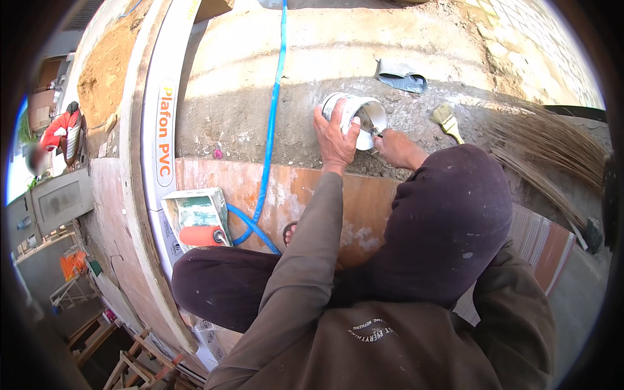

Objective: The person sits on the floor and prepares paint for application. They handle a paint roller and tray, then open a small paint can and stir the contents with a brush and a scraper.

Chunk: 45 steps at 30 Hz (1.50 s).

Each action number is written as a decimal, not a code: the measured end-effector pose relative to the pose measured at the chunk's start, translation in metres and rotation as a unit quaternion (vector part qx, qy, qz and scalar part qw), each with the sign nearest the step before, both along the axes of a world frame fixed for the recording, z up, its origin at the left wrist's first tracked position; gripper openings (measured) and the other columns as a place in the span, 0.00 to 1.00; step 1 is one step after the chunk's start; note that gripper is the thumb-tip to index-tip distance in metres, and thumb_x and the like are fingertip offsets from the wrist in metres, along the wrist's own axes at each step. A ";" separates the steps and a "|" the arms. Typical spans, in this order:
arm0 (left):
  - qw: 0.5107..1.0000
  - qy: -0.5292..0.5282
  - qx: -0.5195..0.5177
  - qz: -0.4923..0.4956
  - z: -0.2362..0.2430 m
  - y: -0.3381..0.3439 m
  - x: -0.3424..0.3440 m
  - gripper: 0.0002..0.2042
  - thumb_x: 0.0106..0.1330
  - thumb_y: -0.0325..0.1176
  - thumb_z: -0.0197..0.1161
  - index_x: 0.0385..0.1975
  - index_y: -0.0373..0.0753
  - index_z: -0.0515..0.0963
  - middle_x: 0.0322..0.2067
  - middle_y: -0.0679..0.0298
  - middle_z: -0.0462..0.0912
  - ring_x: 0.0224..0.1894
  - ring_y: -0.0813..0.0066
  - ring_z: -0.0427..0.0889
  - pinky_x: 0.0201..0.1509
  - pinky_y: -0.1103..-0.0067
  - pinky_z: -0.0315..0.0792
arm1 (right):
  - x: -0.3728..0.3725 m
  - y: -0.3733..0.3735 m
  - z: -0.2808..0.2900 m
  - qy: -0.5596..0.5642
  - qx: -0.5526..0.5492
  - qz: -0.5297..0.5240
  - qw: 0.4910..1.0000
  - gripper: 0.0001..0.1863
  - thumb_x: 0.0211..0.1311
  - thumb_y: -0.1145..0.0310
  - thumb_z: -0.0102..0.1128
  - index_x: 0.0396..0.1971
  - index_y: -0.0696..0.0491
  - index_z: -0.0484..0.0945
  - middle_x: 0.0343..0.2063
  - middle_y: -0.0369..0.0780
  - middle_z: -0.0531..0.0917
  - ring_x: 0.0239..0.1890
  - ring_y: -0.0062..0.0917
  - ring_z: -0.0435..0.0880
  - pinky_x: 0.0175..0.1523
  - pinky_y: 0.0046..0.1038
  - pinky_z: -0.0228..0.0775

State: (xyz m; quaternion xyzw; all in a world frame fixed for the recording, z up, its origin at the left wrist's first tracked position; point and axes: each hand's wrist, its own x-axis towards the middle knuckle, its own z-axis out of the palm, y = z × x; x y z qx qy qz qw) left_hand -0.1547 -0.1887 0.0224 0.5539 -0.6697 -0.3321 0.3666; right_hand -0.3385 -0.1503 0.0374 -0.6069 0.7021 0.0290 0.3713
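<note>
A white plastic tub [377,110] lies tipped on its side, its mouth turned toward the right. My left hand [337,142] wraps round the tub's wall with fingers spread over it. At the mouth, my right hand [398,149] is closed round a small tool whose dark end reaches into the tub; its kind is hidden by the fingers and rim. To the right of that hand, a flat paintbrush [446,119] with pale bristles rests on the rough ground. Beyond the tub lies a bent grey-blue piece [401,77] of thin material.
A blue hose [270,123] crosses the ground left of the tub. An orange paint roller [201,235] sits in a paint-stained tray [195,195], beside long white panels [156,123]. A stick broom [552,140] lies at right. Another person [63,133] in red is at far left.
</note>
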 end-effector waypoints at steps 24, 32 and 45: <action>0.987 -0.096 0.114 -0.057 0.038 -0.020 0.012 0.28 0.72 0.61 0.55 0.62 0.49 0.79 0.61 0.37 0.71 0.66 0.37 0.64 0.72 0.56 0.57 | 0.006 -0.005 0.056 0.135 -0.053 0.128 0.981 0.16 0.74 0.57 0.52 0.37 0.56 0.78 0.31 0.49 0.88 0.34 0.41 0.90 0.41 0.43 0.82; 0.996 -0.027 0.081 -0.018 0.033 -0.011 0.014 0.26 0.72 0.59 0.56 0.60 0.48 0.80 0.61 0.34 0.69 0.64 0.38 0.66 0.70 0.55 0.58 | -0.002 -0.021 0.041 -0.220 0.269 -0.085 0.934 0.23 0.78 0.53 0.44 0.38 0.60 0.75 0.21 0.43 0.81 0.24 0.35 0.84 0.32 0.39 0.77; 0.998 -0.026 0.054 0.000 0.019 0.004 0.027 0.27 0.72 0.60 0.54 0.61 0.50 0.79 0.62 0.33 0.68 0.66 0.35 0.63 0.73 0.54 0.56 | 0.020 0.005 0.020 0.060 -0.025 0.111 0.992 0.22 0.77 0.54 0.46 0.44 0.61 0.75 0.30 0.51 0.86 0.27 0.43 0.88 0.34 0.41 0.80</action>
